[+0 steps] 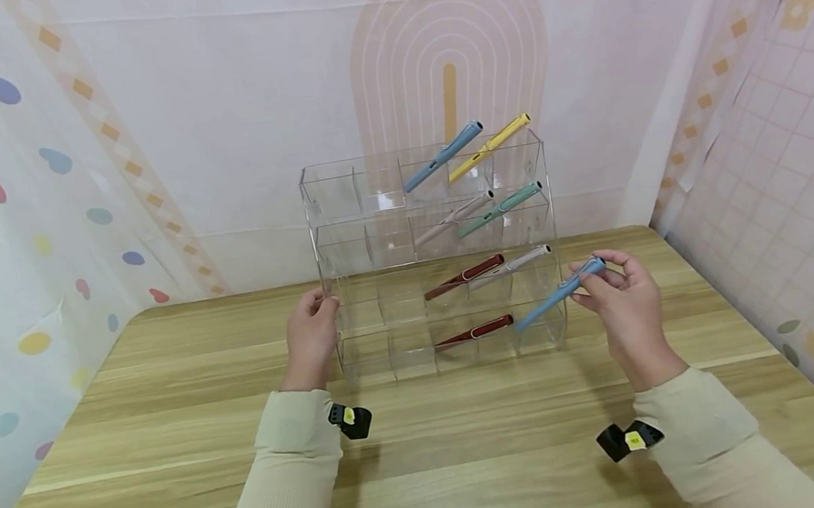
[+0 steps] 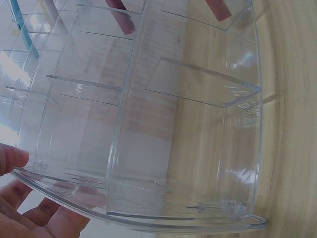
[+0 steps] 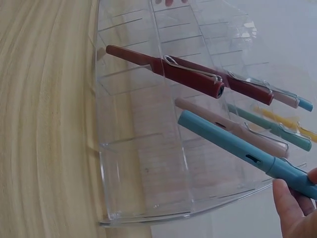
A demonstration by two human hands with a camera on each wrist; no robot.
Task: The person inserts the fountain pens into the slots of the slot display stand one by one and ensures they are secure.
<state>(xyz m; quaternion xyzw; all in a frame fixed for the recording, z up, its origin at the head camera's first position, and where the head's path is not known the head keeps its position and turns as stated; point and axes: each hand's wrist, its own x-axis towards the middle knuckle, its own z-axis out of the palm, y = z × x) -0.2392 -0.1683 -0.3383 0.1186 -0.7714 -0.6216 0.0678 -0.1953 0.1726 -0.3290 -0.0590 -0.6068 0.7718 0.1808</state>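
A clear tiered pen rack (image 1: pixel 402 313) stands upright on the table. My left hand (image 1: pixel 313 332) grips its left side panel, thumb on one face and fingers on the other in the left wrist view. Between thumb and fingers, my right hand (image 1: pixel 627 304) pinches a light blue pen (image 1: pixel 558 294) by its capped end. The pen slants down to the left, its lower end overlapping the rack's bottom right compartment in the head view. To its left, a dark red pen (image 1: pixel 475 333) leans in the bottom tier. Another dark red pen (image 1: pixel 462 278) and a pale pen (image 1: pixel 510 267) lean one tier higher.
Higher in the rack lean a pale pink pen (image 1: pixel 454 219), a green pen (image 1: pixel 502 210), a second blue pen (image 1: pixel 443 156) and a yellow pen (image 1: pixel 490 148). The wooden table (image 1: pixel 468 456) extends in front. A patterned curtain (image 1: pixel 234 123) hangs close behind the rack.
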